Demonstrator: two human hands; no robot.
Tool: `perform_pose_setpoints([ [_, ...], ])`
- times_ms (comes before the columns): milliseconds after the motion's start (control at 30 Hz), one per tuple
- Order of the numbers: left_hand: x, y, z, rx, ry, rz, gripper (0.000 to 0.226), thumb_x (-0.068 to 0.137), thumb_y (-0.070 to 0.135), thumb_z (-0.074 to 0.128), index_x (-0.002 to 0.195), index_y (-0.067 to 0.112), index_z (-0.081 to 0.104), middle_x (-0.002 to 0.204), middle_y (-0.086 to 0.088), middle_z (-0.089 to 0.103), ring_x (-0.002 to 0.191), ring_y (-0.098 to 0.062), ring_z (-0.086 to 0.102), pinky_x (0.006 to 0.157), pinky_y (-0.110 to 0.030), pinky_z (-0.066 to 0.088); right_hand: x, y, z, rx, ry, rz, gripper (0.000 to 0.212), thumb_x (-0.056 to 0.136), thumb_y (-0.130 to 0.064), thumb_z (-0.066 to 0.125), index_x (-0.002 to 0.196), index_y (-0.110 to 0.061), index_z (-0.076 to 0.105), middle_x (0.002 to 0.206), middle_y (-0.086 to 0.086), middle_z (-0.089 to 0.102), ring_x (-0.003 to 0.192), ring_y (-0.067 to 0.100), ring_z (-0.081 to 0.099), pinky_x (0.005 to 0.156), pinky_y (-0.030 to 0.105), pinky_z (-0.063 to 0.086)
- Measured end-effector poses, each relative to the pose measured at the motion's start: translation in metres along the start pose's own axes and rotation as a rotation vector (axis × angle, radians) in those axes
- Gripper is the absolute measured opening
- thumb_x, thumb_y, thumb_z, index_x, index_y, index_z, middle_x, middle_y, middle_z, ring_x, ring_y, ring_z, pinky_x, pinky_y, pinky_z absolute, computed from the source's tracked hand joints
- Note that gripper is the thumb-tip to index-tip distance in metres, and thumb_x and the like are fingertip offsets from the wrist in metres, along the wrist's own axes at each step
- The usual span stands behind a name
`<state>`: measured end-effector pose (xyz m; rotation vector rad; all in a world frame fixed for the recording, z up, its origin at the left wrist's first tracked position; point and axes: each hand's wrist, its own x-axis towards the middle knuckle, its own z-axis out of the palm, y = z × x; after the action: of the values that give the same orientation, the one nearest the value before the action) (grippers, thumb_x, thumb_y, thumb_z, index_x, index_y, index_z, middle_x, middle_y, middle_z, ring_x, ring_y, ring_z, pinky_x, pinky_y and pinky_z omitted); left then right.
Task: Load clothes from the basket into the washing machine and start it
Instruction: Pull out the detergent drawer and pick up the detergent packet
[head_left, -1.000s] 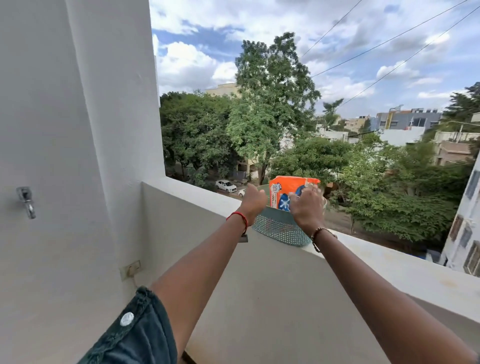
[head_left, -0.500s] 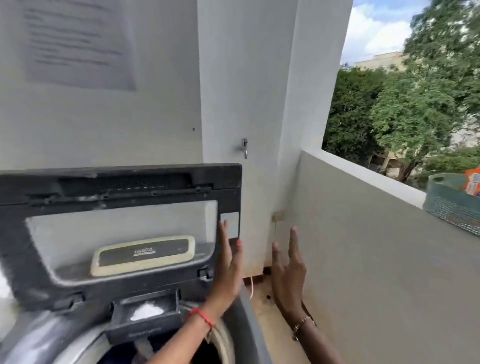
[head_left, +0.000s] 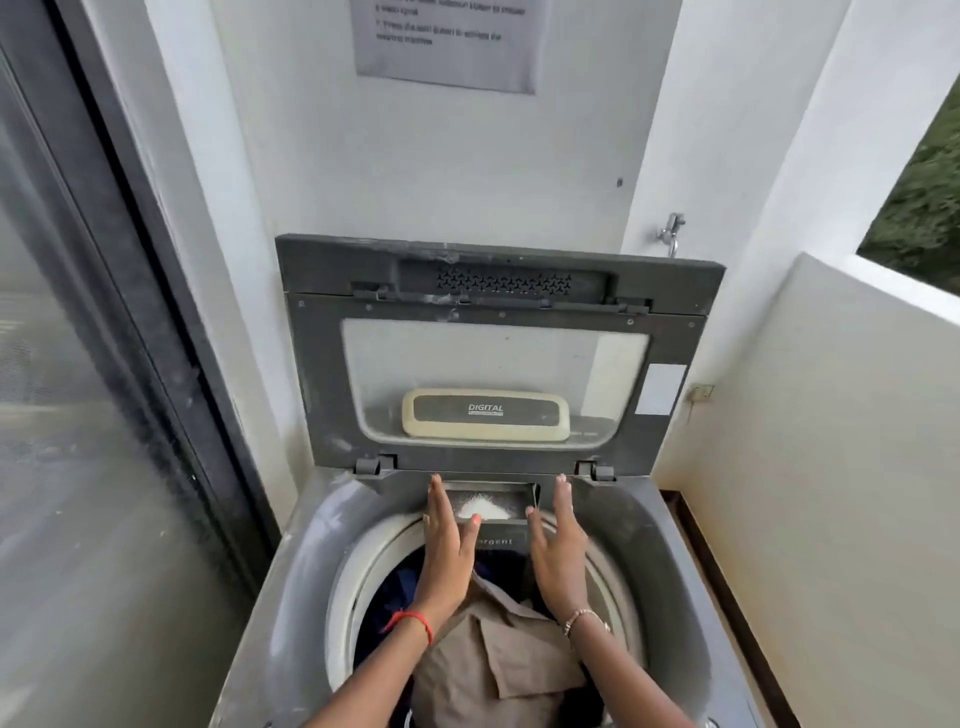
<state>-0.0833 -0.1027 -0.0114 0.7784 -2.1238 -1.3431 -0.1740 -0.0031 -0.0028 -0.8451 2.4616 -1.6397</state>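
Observation:
A grey top-loading washing machine (head_left: 306, 561) stands before me with its lid (head_left: 498, 353) raised upright. Clothes fill its drum: a brown shirt (head_left: 498, 670) on top, dark blue fabric (head_left: 395, 587) beneath. At the back rim the detergent drawer (head_left: 493, 506) is pulled out, with white powder in it. My left hand (head_left: 444, 545) and my right hand (head_left: 558, 540) reach over the drum with flat, spread fingers, one at each end of the drawer's front. Neither hand holds anything. The basket is out of view.
A dark-framed glass door (head_left: 104, 364) runs along the left. A printed notice (head_left: 447, 41) hangs on the wall above the lid. A tap (head_left: 672, 234) sticks out of the wall at the right, and a low cream parapet wall (head_left: 831, 467) closes the right side.
My view has swung left and down from the parapet with the green basket and orange packet to the machine. Both hands left that basket and now reach to the detergent drawer.

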Motion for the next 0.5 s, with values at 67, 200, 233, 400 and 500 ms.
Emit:
perform_pose_setpoints([
  [67, 0.000, -0.006, -0.001, 0.048, -0.006, -0.012, 0.068, 0.100, 0.026, 0.037, 0.133, 0.028, -0.023, 0.145, 0.013, -0.019, 0.140, -0.006, -0.013, 0.118, -0.035, -0.003, 0.002, 0.009, 0.005, -0.023, -0.049, 0.034, 0.061, 0.092, -0.017, 0.050, 0.143, -0.010, 0.018, 0.152, 0.004, 0.019, 0.141, 0.013, 0.013, 0.111, 0.022, 0.014],
  [200, 0.003, -0.019, 0.001, 0.082, -0.017, -0.086, 0.067, 0.101, 0.023, 0.033, 0.140, 0.020, -0.021, 0.149, 0.008, -0.019, 0.137, -0.005, -0.016, 0.118, -0.036, -0.004, 0.006, 0.026, 0.013, -0.055, -0.111, 0.114, 0.063, 0.091, -0.013, 0.051, 0.143, -0.008, 0.017, 0.152, 0.006, 0.017, 0.141, 0.017, 0.011, 0.112, 0.025, 0.012],
  [233, 0.005, -0.023, 0.002, 0.085, -0.022, -0.113, 0.067, 0.101, 0.022, 0.033, 0.142, 0.017, -0.020, 0.151, 0.005, -0.019, 0.139, -0.007, -0.016, 0.118, -0.035, -0.004, 0.007, 0.030, 0.015, -0.050, -0.112, 0.143, 0.062, 0.091, -0.012, 0.052, 0.143, -0.007, 0.019, 0.152, 0.007, 0.018, 0.141, 0.018, 0.013, 0.111, 0.025, 0.012],
  [400, 0.012, -0.042, 0.007, 0.073, -0.012, -0.203, 0.062, 0.102, 0.016, 0.031, 0.147, 0.013, -0.012, 0.156, 0.000, -0.014, 0.143, -0.011, -0.011, 0.110, -0.017, -0.004, 0.013, 0.048, 0.022, -0.059, -0.075, 0.268, 0.048, 0.089, -0.009, 0.053, 0.135, -0.003, 0.038, 0.111, 0.012, 0.059, 0.118, 0.031, 0.049, 0.083, 0.020, 0.032],
  [500, 0.017, -0.047, 0.009, 0.078, 0.060, -0.251, 0.051, 0.101, 0.009, 0.030, 0.148, 0.004, 0.011, 0.157, -0.009, 0.009, 0.144, -0.016, 0.012, 0.108, -0.012, 0.007, 0.017, 0.053, 0.024, -0.028, -0.053, 0.304, 0.039, 0.088, -0.008, 0.054, 0.127, -0.005, 0.050, 0.079, 0.002, 0.054, 0.092, 0.029, 0.056, 0.065, 0.017, 0.028],
])
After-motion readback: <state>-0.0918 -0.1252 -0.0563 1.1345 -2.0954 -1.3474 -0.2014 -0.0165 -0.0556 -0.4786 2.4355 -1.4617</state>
